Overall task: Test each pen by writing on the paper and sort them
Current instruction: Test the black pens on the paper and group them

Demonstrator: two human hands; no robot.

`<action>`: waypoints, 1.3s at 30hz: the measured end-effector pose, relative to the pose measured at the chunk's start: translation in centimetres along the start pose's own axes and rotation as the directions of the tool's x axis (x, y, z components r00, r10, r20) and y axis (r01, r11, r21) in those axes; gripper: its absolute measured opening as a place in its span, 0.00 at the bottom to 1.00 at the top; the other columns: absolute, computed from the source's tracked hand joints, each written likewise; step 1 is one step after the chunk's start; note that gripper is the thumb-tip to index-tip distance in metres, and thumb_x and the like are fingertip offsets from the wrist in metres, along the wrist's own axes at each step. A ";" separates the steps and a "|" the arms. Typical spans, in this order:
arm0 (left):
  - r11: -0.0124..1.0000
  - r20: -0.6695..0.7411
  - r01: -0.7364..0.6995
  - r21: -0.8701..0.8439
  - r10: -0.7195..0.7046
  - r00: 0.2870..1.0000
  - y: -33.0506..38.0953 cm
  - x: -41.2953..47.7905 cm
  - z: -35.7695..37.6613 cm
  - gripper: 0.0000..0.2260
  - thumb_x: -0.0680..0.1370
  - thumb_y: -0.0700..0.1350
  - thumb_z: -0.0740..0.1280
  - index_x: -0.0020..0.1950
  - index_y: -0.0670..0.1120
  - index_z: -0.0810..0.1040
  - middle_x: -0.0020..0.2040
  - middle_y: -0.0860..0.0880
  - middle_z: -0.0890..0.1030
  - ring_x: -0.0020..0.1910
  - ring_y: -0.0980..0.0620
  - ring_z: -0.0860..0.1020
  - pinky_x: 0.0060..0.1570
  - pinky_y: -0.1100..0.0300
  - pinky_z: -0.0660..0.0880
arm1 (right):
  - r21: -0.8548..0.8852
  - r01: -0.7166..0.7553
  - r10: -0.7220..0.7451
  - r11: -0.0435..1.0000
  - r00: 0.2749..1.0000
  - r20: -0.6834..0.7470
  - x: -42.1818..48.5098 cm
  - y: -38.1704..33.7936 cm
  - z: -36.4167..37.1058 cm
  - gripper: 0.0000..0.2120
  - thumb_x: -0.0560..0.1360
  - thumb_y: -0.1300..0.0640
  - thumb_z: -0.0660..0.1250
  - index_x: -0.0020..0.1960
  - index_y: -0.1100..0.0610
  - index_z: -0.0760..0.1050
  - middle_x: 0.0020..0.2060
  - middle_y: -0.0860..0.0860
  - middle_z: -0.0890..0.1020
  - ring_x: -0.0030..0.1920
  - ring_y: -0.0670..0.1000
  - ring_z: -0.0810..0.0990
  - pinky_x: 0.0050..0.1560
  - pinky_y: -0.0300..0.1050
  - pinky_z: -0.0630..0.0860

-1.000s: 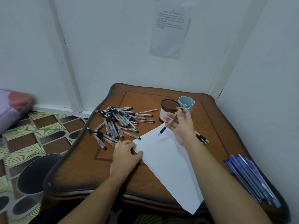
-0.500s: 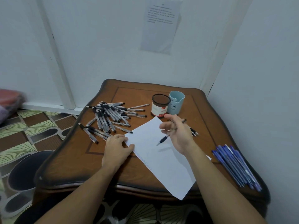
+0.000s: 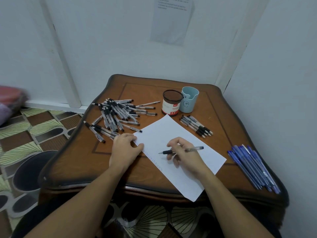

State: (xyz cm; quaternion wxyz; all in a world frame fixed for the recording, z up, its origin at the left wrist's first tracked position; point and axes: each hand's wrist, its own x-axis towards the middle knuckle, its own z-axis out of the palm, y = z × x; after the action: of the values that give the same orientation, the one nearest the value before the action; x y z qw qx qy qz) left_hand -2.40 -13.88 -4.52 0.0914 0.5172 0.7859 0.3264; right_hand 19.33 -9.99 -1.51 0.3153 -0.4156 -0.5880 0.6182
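A white sheet of paper lies slanted on the brown table. My right hand grips a clear pen with a black grip over the middle of the sheet, its tip pointing left just above the paper. My left hand presses the sheet's left edge flat, fingers curled loosely, beside a row of small scribbles. A large loose pile of black-grip pens lies at the back left. A small group of the same pens lies right of the sheet.
A brown mesh cup and a light blue cup stand at the back of the table. Several blue pens lie at the right edge. A dark bin stands on the patterned floor to the left. Walls close in behind and right.
My right hand has come down from near the cups to the middle of the paper with the pen. The left hand has stayed on the paper's edge.
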 end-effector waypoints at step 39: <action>1.000 -0.007 -0.011 0.009 0.011 1.000 0.2 -0.1 -0.1 0.19 0.75 0.55 0.69 0.62 0.46 0.80 0.64 0.51 0.77 0.65 0.51 0.69 0.65 0.54 0.64 | -0.213 0.125 -0.128 0.969 0.992 -0.004 -0.1 2.0 1.0 0.17 0.67 0.67 0.67 0.28 0.60 0.59 0.29 0.56 0.61 0.32 0.52 0.63 0.34 0.45 0.64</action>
State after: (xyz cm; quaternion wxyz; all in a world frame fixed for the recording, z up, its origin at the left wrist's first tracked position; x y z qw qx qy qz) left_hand -2.23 -13.97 -4.33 0.0844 0.5207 0.7848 0.3253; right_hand 18.66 -10.77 -3.53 0.3130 -0.4141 -0.6732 0.5267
